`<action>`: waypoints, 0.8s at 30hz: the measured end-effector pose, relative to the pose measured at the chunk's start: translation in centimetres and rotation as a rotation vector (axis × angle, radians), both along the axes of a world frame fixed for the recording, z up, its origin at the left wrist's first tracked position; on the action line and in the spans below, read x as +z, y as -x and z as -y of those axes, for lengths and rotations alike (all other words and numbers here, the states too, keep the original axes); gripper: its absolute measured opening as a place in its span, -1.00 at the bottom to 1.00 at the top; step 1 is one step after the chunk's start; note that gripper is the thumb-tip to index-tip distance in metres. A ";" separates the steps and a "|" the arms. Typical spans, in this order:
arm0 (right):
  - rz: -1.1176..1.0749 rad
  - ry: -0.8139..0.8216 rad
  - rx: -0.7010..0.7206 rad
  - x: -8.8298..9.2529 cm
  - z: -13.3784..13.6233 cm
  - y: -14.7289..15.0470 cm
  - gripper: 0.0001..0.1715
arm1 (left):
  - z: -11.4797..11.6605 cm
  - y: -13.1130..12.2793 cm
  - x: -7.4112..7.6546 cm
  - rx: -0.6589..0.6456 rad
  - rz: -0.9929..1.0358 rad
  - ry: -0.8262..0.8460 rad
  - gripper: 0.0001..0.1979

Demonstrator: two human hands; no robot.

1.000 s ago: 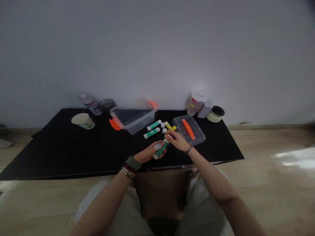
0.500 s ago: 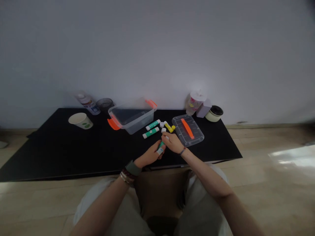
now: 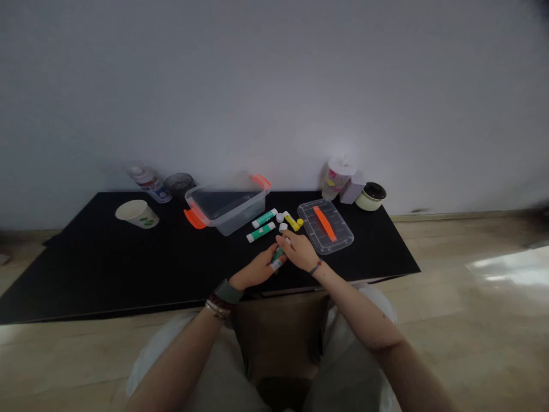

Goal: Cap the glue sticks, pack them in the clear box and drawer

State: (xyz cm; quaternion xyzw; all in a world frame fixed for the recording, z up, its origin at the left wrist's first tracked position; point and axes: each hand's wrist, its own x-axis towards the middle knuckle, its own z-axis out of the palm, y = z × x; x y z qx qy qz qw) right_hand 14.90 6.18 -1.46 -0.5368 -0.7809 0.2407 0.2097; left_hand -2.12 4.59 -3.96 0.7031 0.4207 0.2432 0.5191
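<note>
A green-and-white glue stick [image 3: 278, 253] is tilted between my hands above the table's front part. My left hand [image 3: 258, 270] is closed around its lower body. My right hand [image 3: 302, 250] has its fingers closed at the white upper end, partly covering it. Just beyond my hands lie two more green glue sticks, one farther [image 3: 265, 218] and one nearer [image 3: 261, 232]. Beside them are two white caps [image 3: 280, 217], a small yellow tube [image 3: 290, 221] and a yellow cap [image 3: 299, 222].
A clear plastic box [image 3: 234, 222] with orange clips stands behind, left of centre. Its clear lid [image 3: 343, 233] with an orange handle [image 3: 325, 223] lies at right. Around the black table [image 3: 128, 263] are a paper cup [image 3: 138, 214], spray can [image 3: 150, 184], lidded tumbler [image 3: 335, 179] and cream pot [image 3: 369, 199].
The view has shifted slightly. Both hands stay together on the glue stick, with the right fingers slightly changed in pose at its upper end. The objects on the table have not moved.
</note>
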 end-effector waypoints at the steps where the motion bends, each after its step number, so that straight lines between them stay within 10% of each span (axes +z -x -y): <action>1: -0.046 -0.044 0.069 0.4 0.1 -0.5 -0.65 | 0.0 0.2 0.6 -0.071 0.085 0.105 -0.57; 6: -0.050 -0.139 0.270 1.8 0.7 -1.7 -0.73 | 0.1 1.1 2.7 -0.396 0.255 0.419 -0.48; 16: 0.359 0.190 -0.127 -0.2 -0.1 0.2 -0.64 | 0.3 -0.7 -1.0 -0.014 -0.268 -0.093 -0.69; 24: 0.039 -0.099 0.242 1.0 0.8 -1.2 -0.71 | 0.5 1.0 1.4 -0.286 0.250 0.505 -0.48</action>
